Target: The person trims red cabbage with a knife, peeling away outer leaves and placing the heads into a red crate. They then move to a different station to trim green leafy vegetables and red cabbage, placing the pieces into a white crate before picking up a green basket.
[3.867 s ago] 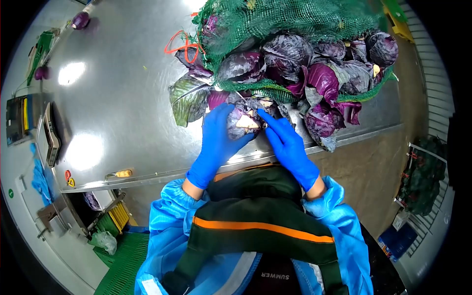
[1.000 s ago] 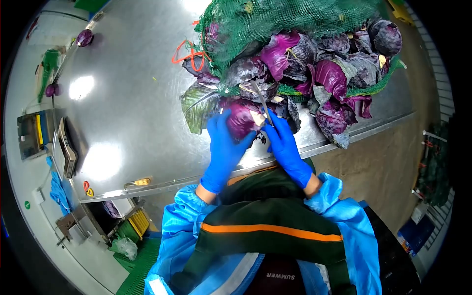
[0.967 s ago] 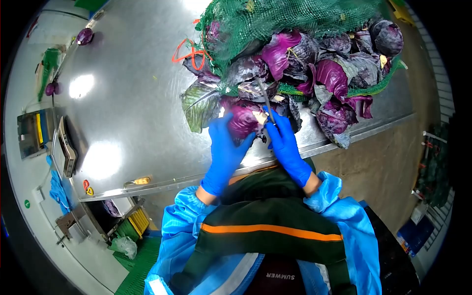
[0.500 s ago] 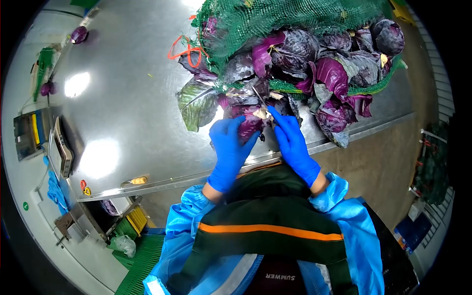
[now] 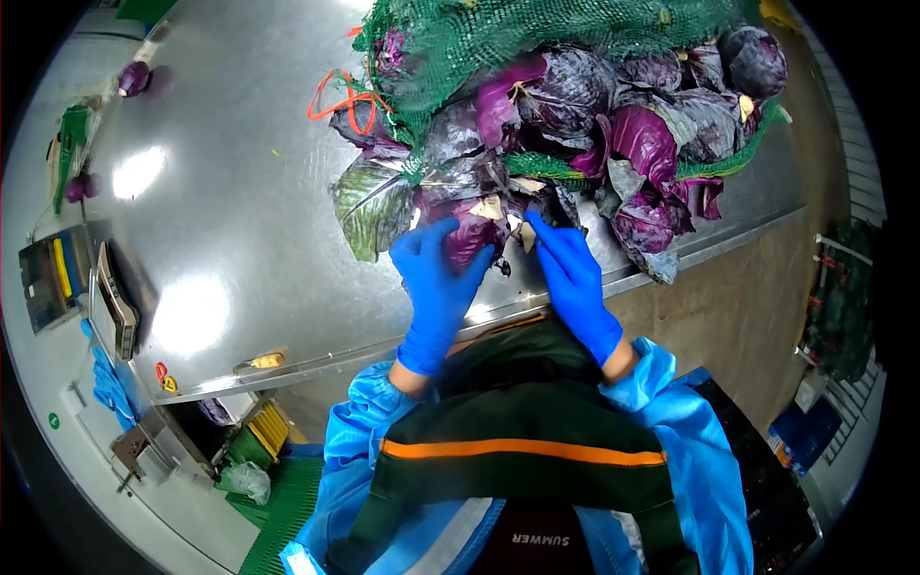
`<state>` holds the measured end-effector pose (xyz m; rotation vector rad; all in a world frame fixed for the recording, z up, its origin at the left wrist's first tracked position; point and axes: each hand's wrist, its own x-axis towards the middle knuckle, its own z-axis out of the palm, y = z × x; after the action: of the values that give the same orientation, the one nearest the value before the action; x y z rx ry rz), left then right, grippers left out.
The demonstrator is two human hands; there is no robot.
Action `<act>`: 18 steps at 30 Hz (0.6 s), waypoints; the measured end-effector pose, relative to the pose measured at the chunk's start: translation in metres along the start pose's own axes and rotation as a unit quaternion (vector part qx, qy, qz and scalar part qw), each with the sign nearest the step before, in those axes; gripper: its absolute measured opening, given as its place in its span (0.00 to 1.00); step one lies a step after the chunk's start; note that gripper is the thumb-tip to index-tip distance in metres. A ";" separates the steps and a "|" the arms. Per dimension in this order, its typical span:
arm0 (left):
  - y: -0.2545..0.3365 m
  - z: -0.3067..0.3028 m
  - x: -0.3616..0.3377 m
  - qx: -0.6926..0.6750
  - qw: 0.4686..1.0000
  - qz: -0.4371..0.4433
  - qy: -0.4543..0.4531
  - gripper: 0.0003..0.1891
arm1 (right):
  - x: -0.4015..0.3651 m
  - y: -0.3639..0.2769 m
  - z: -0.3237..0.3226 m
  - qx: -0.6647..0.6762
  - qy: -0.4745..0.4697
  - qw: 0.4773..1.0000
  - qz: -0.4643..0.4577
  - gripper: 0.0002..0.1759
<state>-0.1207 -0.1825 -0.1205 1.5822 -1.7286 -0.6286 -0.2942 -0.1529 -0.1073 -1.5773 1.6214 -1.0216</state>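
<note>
One left hand [image 5: 433,278], gloved, grips a red cabbage [image 5: 471,241] from its side on the steel desk [image 5: 235,206]. The right hand [image 5: 578,278] is partly curled; I cannot tell what it grips. At its fingertips is a pale piece [image 5: 527,237], apart from the pale stem end [image 5: 487,207], so it seems to be cut off. Beyond, a green mesh bag [image 5: 575,27] contains more red cabbages [image 5: 567,96].

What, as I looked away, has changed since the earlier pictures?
The cabbage in the left hand has lost dark outer leaves and shows brighter purple. A purple leaf has come onto the pile. The knife blade by the right hand no longer shows clearly. The scissors stayed put.
</note>
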 end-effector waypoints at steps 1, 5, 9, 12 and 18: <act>-0.003 -0.002 0.000 -0.005 1.000 -0.003 0.001 0.31 | -0.001 -0.006 -0.006 -0.023 -0.025 0.999 -0.014 0.26; -0.012 -0.008 0.000 -0.020 1.000 -0.005 -0.007 0.30 | 0.005 -0.006 -0.002 -0.080 -0.086 0.993 0.016 0.24; -0.020 -0.012 -0.005 -0.044 0.999 -0.016 -0.020 0.30 | 0.021 -0.001 0.004 -0.040 -0.074 0.996 0.031 0.23; -0.023 -0.009 -0.003 -0.061 0.998 -0.011 -0.005 0.31 | 0.012 -0.001 0.005 -0.091 -0.089 0.992 0.012 0.23; -0.024 -0.005 -0.002 -0.087 0.996 0.002 0.019 0.31 | 0.013 0.008 0.019 -0.061 -0.065 0.995 0.037 0.24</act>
<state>-0.1013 -0.1835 -0.1350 1.4596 -1.6044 -0.7217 -0.2830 -0.1676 -0.1225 -1.6157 1.6651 -0.7780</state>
